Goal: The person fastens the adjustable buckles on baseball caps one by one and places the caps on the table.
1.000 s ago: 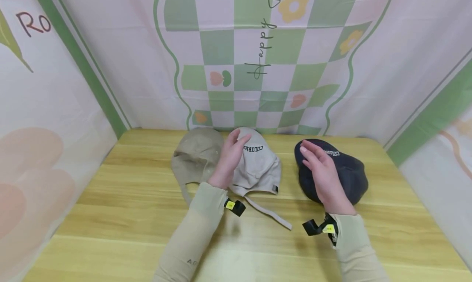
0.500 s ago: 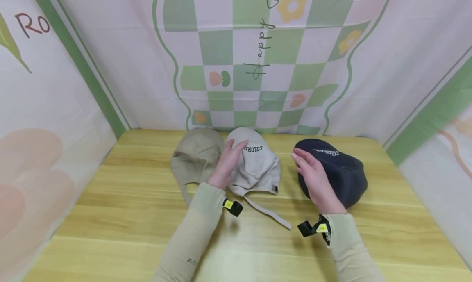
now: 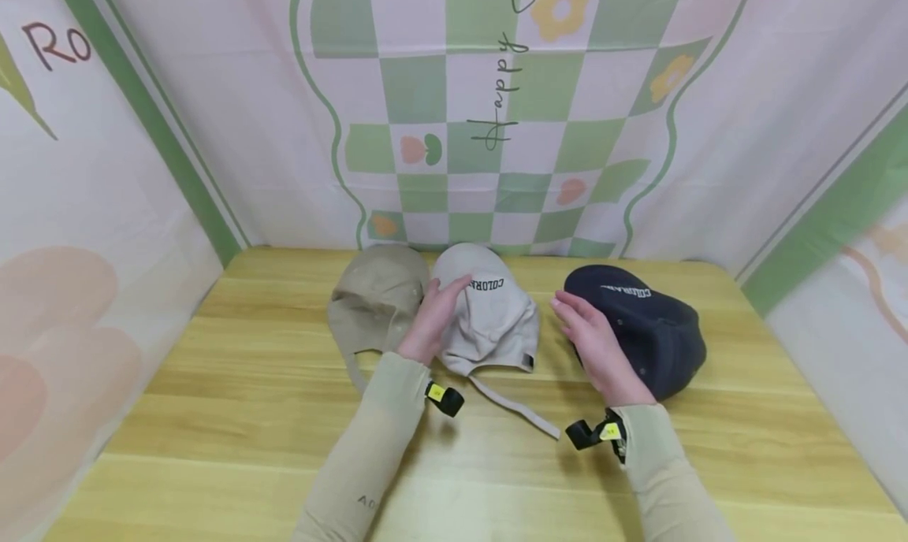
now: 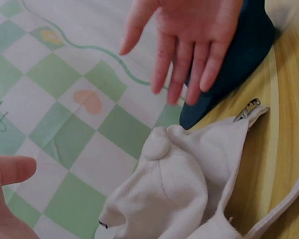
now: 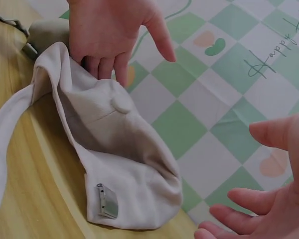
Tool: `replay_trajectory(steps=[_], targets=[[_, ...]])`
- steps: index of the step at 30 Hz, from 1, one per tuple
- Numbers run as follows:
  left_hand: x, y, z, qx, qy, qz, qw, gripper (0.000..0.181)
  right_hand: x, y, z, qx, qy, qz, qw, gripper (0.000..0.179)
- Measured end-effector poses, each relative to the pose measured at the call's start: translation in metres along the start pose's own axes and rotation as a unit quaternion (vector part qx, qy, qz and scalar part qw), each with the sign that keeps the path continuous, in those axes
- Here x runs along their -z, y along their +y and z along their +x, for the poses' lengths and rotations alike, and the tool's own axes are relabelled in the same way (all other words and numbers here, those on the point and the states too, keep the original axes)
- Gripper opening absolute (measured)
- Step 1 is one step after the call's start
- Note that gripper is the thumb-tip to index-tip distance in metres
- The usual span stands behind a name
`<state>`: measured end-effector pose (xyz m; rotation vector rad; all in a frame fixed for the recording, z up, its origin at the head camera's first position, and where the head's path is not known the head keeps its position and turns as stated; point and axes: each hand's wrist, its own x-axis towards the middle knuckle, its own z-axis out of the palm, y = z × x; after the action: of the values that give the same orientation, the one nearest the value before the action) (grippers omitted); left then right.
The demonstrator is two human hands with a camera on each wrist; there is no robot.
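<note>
Three baseball caps lie in a row along the back of the wooden table (image 3: 234,416). My left hand (image 3: 434,317), fingers extended, hovers over the left side of the pale beige cap (image 3: 493,321), which has dark lettering and a loose strap toward me. To its left sits the khaki cap (image 3: 376,290), partly behind that hand. On the right is the navy cap (image 3: 656,337) with white lettering; my right hand (image 3: 596,341) is held before its left side, fingers relaxed. In the right wrist view the beige cap (image 5: 134,184) shows a metal buckle, and neither palm holds anything.
A printed cloth (image 3: 418,93) with green checks hangs right behind the table's back edge. More cloth walls (image 3: 106,235) close in both sides. The beige cap's strap (image 3: 514,406) trails over the wood between my forearms.
My right hand has moved left, uncovering more of the navy cap and its lettering. My left hand has sunk slightly. The caps lie where they were.
</note>
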<state>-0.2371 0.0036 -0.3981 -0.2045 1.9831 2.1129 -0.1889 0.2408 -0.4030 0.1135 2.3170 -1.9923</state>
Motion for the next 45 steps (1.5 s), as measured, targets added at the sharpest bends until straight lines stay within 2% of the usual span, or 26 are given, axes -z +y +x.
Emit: replay_trajectory(steps=[7, 19, 21, 25, 29, 35, 38, 43, 45], targets=[[0.002, 0.0, 0.001, 0.005, 0.003, -0.016, 0.9999, 0.103, -0.006, 0.008, 0.007, -0.029, -0.044, -0.01, 0.9986, 0.074], [0.003, -0.003, 0.007, 0.001, 0.011, -0.061, 0.9981, 0.1, -0.014, 0.011, 0.01, -0.049, -0.056, -0.002, 0.9973, 0.073], [0.002, -0.004, 0.008, -0.009, 0.007, -0.075, 0.9971, 0.093, -0.014, 0.012, 0.011, -0.05, -0.056, -0.003, 0.9972, 0.073], [0.002, -0.005, 0.011, -0.021, -0.004, -0.094, 0.9954, 0.068, -0.015, 0.011, 0.011, -0.055, -0.051, 0.0, 0.9972, 0.072], [0.002, -0.007, 0.012, -0.012, -0.015, -0.099, 0.9949, 0.046, -0.015, 0.01, 0.011, -0.06, -0.043, 0.012, 0.9972, 0.074], [0.004, -0.009, 0.011, 0.006, -0.009, -0.072, 0.9973, 0.019, -0.013, 0.014, 0.012, -0.053, -0.034, 0.007, 0.998, 0.073], [0.003, -0.011, 0.011, 0.011, -0.014, -0.074, 0.9971, 0.007, -0.013, 0.016, 0.011, -0.054, -0.033, 0.009, 0.998, 0.077], [0.004, -0.009, 0.008, 0.021, -0.036, -0.06, 0.9974, 0.006, -0.011, 0.017, 0.01, -0.059, -0.021, -0.011, 0.998, 0.081], [0.004, -0.009, 0.007, 0.024, -0.047, -0.054, 0.9971, 0.032, -0.009, 0.016, 0.01, -0.056, -0.013, -0.02, 0.9981, 0.08]])
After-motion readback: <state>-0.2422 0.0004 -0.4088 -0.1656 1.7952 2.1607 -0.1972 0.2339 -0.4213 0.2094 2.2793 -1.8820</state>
